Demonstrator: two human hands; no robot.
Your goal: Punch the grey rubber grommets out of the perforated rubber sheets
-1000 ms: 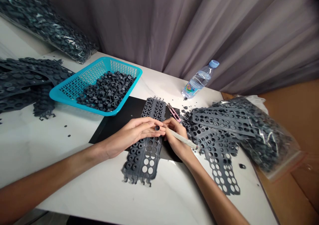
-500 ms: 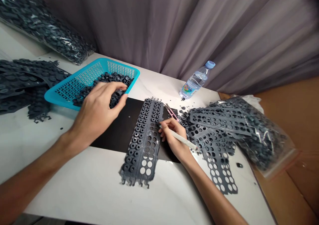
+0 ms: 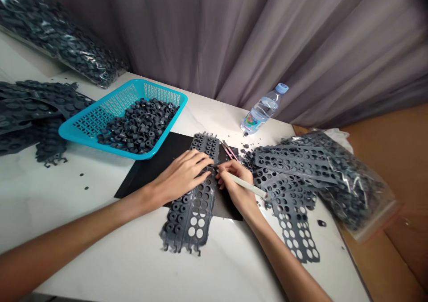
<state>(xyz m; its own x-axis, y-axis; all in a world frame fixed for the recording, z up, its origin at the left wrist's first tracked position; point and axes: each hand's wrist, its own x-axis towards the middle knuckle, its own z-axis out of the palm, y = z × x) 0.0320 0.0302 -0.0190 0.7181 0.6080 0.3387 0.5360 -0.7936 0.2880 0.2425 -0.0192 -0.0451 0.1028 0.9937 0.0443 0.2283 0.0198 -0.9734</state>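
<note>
A dark grey rubber sheet (image 3: 198,210) lies across a black mat (image 3: 137,177). Its left rows hold small ring-shaped pieces, while much of its right side has bare holes. My left hand (image 3: 183,175) rests over the middle of the sheet, fingers stretched to the right and thumb apart. In my right hand (image 3: 239,184) is a white pen-shaped tool (image 3: 249,185), gripped with the fingers closed at the sheet's right edge. Its tip is hidden near my fingertips. Behind my left hand stands a turquoise basket (image 3: 122,151) with many loose grey rubber rings (image 3: 142,123).
Pink-handled snips (image 3: 230,151) lie behind my right hand. Punched sheets (image 3: 297,230) and a plastic bag of grey parts (image 3: 357,195) are at right. A water bottle (image 3: 262,111) stands at the back. More sheets (image 3: 30,110) and a filled bag (image 3: 63,39) are at left.
My left hand has moved from over the basket, right and nearer, onto the rubber sheet beside my right hand. The right hand stays nearly in place with the tool.
</note>
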